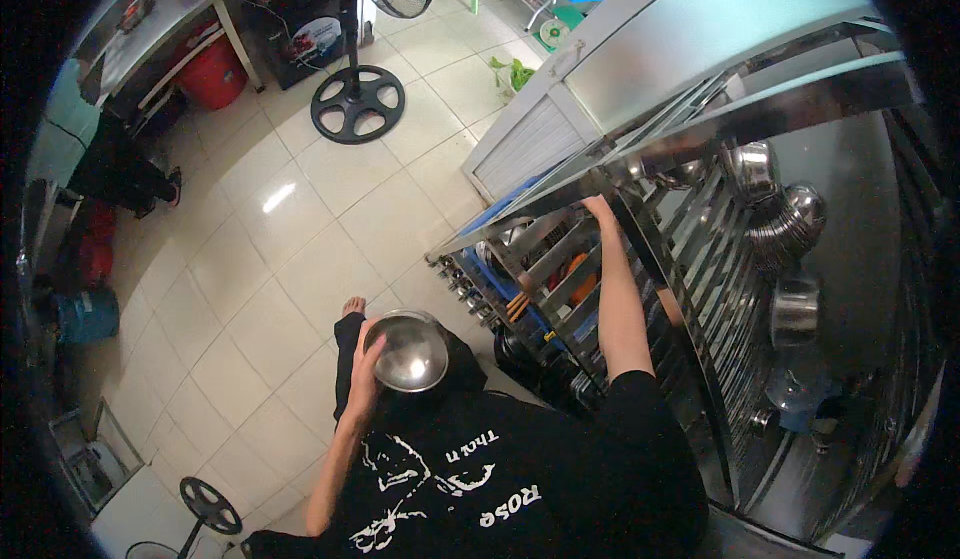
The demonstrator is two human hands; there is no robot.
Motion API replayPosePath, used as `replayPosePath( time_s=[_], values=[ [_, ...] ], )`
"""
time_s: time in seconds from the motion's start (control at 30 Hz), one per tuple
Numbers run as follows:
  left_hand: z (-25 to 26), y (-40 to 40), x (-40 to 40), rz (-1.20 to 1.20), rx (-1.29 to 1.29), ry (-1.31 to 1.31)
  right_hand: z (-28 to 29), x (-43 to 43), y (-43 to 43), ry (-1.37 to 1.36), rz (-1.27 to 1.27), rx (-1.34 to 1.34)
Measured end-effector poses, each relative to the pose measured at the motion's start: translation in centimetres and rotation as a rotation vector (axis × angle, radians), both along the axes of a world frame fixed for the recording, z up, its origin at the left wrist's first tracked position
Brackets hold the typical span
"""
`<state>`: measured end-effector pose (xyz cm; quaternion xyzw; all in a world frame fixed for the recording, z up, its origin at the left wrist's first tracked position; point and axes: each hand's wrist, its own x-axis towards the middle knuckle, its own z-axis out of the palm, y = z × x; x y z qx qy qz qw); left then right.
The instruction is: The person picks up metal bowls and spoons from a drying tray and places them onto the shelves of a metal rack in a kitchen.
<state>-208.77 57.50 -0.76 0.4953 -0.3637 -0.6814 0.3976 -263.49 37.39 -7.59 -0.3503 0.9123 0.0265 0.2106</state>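
My left hand (369, 360) grips the rim of a round stainless steel bowl (412, 355) in front of my body, its thumb inside the rim. The bowl's shiny inside faces up, with no contents visible in it. My right arm stretches out to a metal slatted rack (547, 266) on the right. The right hand (596, 205) is at the upper bar of the rack; its fingers are hidden behind the metal, so what it touches cannot be told.
Stacked metal bowls (787, 225) and a metal pot (796, 311) stand on the rack. A black fan base (358, 104) rests on the tiled floor ahead, near a white door (540, 124). Another person's dark-clothed legs (120, 169) and a blue bucket (88, 314) are at left.
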Motion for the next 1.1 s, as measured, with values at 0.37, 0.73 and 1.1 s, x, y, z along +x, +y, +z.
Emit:
replayPosePath(
  time_s=[0.37, 0.73, 1.1],
  values=[
    [0.2, -2.5, 0.0, -0.105, -0.001, -0.05, 0.2, 0.8, 3.0, 0.022, -0.056, -0.231],
    [4.9, -7.3, -5.4, -0.529, 0.253, 0.025, 16.2, 29.1, 24.5, -0.725, 0.321, -1.028],
    [6.8, -5.7, -8.2, -0.904, 0.172, 0.084, 22.3, 34.7, 29.0, -0.375, 0.203, -0.975]
  ],
)
